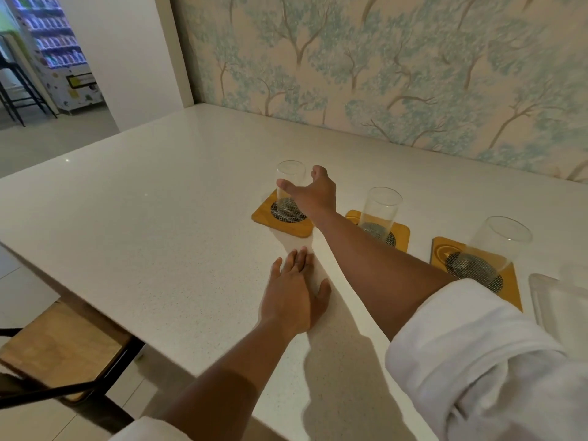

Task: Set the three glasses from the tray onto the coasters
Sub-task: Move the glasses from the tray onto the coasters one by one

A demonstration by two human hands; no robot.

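Three clear glasses stand upright, each on its own square wooden coaster with a dark mesh centre. The left glass (290, 179) is on the left coaster (264, 214), the middle glass (380, 211) on the middle coaster (401, 233), the right glass (496, 246) on the right coaster (512, 288). My right hand (313, 194) reaches to the left glass with fingers spread: the thumb crosses in front of it and the fingers sit just right of its rim, with a small gap. My left hand (294, 294) lies flat on the white table (159, 202). The clear tray (553, 300) shows at the right edge.
A wallpapered wall with a tree pattern runs along the table's far side behind the glasses. A wooden stool with black legs (60, 348) stands below the table's left edge. A vending machine (54, 52) stands in the room beyond.
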